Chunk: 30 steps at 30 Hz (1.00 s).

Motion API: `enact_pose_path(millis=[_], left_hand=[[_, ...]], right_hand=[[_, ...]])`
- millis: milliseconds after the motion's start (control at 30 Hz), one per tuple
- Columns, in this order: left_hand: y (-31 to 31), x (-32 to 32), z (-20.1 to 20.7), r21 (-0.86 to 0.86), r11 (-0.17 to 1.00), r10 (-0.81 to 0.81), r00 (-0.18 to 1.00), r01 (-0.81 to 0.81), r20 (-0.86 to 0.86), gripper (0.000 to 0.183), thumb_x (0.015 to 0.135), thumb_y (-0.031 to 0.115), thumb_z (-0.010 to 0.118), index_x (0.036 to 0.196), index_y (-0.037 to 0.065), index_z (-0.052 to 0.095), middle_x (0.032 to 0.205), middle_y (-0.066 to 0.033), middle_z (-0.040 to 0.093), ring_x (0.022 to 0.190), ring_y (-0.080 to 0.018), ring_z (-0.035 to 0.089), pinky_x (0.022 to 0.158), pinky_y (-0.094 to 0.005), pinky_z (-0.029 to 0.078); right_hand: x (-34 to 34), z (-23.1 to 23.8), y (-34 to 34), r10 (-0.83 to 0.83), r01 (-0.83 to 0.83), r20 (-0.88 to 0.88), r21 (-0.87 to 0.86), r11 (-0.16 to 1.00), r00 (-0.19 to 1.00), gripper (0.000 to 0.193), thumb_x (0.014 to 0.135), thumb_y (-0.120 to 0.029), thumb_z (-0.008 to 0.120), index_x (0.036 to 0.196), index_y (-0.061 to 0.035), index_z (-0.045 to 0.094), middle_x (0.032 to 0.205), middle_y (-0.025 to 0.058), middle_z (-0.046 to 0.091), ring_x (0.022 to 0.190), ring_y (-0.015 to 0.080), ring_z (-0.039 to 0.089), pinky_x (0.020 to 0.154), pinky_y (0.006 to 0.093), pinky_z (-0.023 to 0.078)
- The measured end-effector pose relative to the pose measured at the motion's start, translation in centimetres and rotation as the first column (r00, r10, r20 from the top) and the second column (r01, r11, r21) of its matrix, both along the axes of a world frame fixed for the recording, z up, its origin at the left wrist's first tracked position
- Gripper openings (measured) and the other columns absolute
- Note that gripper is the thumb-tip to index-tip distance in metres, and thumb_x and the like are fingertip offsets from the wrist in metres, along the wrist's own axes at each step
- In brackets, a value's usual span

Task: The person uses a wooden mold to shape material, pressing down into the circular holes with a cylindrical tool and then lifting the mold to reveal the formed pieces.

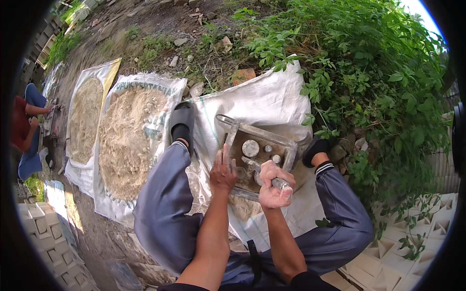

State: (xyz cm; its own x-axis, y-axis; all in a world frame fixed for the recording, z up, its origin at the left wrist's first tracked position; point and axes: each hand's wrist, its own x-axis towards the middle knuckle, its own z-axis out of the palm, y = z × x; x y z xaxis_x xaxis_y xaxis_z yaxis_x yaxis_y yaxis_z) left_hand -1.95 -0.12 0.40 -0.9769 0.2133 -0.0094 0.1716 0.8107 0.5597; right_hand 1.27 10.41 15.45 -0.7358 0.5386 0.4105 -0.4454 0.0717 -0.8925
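On the white sack (262, 99), a rectangular frame (291, 156) holds brown fill (281, 148) around several pale round pieces (250, 148), tops bare. The right grip (274, 186) is closed around a rod handle (280, 184); the left grip (223, 173), outstretched, lies along the frame. Filling looks begun, finishing probably left.

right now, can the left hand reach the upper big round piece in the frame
Probably yes: the left hand is at the left side of the frame, close to the round piece, whose top looks uncovered. Only the frame seems to lie between them.
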Motion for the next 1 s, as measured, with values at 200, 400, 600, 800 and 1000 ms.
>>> enact_pose_path(millis=[200,400,600,800,1000], left_hand=[[0.6,-0.1,0.6,0.055,0.998,-0.01,0.998,0.006,0.07,0.056,0.094,0.028,0.045,0.146,0.017,0.029,0.133,-0.0199,0.046,0.115,-0.0374,0.052,0.094,-0.0431,0.045],[0.5,-0.2,0.4,0.065,0.998,-0.02,1.0,0.019,0.017,0.056,0.093,0.025,0.047,0.146,0.016,0.03,0.133,-0.0196,0.045,0.115,-0.0374,0.052,0.093,-0.0429,0.046],[0.5,-0.2,0.7,-0.005,1.0,0.01,0.999,-0.009,0.046,0.055,0.093,0.023,0.047,0.145,0.015,0.031,0.133,-0.0193,0.046,0.114,-0.0382,0.052,0.092,-0.0434,0.046],[0.2,-0.3,0.5,0.019,1.0,0.002,0.998,-0.003,0.065,0.055,0.094,0.023,0.046,0.145,0.015,0.03,0.132,-0.0201,0.046,0.114,-0.0382,0.052,0.093,-0.0433,0.045],[0.7,0.0,0.5,-0.014,1.0,-0.013,0.998,0.014,0.067,0.055,0.094,0.023,0.045,0.146,0.015,0.029,0.131,-0.0191,0.046,0.112,-0.0376,0.053,0.093,-0.0422,0.045]], right_hand=[[-1.6,-2.7,0.0,-0.098,0.107,-0.099,0.086,0.991,0.99,0.066,0.085,-0.06,0.04,0.05,-0.0045,0.035,0.045,0.0026,0.035,0.042,0.0157,0.032,0.047,0.0306,0.025],[-2.0,-2.6,0.5,-0.155,0.156,-0.06,0.01,0.988,0.986,0.066,0.085,-0.06,0.04,0.049,-0.0051,0.037,0.044,0.0017,0.034,0.042,0.0144,0.032,0.046,0.0284,0.024],[-3.1,-1.4,0.7,-0.199,0.192,-0.062,-0.104,0.976,0.978,0.067,0.087,-0.061,0.037,0.05,-0.0057,0.033,0.045,0.0008,0.031,0.042,0.0133,0.031,0.043,0.0276,0.021],[-4.9,-1.9,1.9,-0.22,0.222,0.14,0.002,0.975,0.965,0.066,0.093,-0.051,0.031,0.047,-0.0039,0.034,0.043,0.0024,0.035,0.038,0.0127,0.036,0.039,0.0268,0.023],[-6.0,-2.8,2.5,-0.192,0.166,0.217,0.134,0.977,0.957,0.068,0.093,-0.054,0.032,0.046,-0.0045,0.035,0.043,0.0027,0.035,0.038,0.0124,0.037,0.039,0.026,0.024]])
